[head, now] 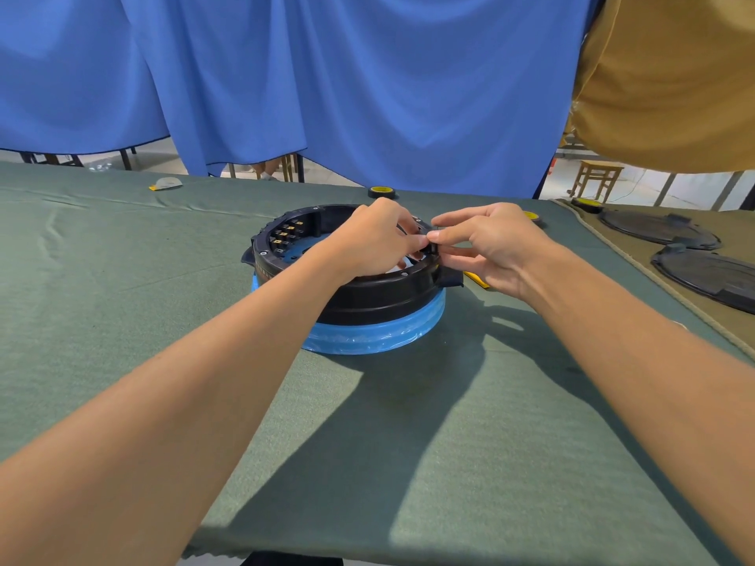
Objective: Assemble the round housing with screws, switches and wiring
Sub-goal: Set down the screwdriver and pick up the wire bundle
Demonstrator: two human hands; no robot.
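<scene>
Green cloth (pixel 122 300) covering the work table, creased toward its left side. Behind it a blue curtain (pixel 367 75) hangs in folds across the background, with a tan cloth (pixel 674 75) at upper right. Near the cloth's far edge lie a black tape roll with a yellow core (pixel 383 192) and, well to the left, a small grey and yellow item (pixel 165 183), too small to identify. At right an olive mat (pixel 629 259) lies beside the green cloth and bears a far black cover (pixel 662 232), a near black cover (pixel 711 279) and a second tape roll (pixel 587 205). A wooden stool (pixel 598 177) stands on the pale floor beyond
</scene>
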